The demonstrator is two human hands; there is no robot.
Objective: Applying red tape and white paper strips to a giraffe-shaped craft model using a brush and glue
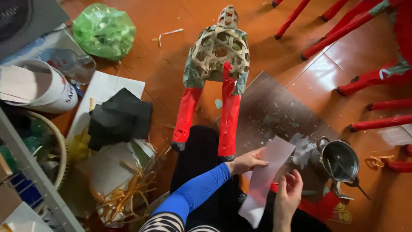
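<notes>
Holding a long, pale strip of paper [266, 180] low and right of centre in the frame, I have both hands on it: my left hand [246, 162], coming out of a bright blue sleeve [195, 193], pinches the upper left edge with fingers closed flat on the sheet, while my right hand [287, 197] curls around the lower right edge. The paper looks thin and smooth, faintly pink toward its lower end.

Above it, at the centre of the frame, a woven bamboo figure [219, 51] lies on the orange tiled floor [163, 56], its open lattice body partly skinned in greenish paper and its two legs wrapped in glossy red.

At right sits a small shiny metal pot [340, 160] on a dark board [274, 107] dusted with white scraps. A crumpled green plastic bag [104, 30] rests at upper left, and a stack of black sheets [120, 118] lies left of centre.
</notes>
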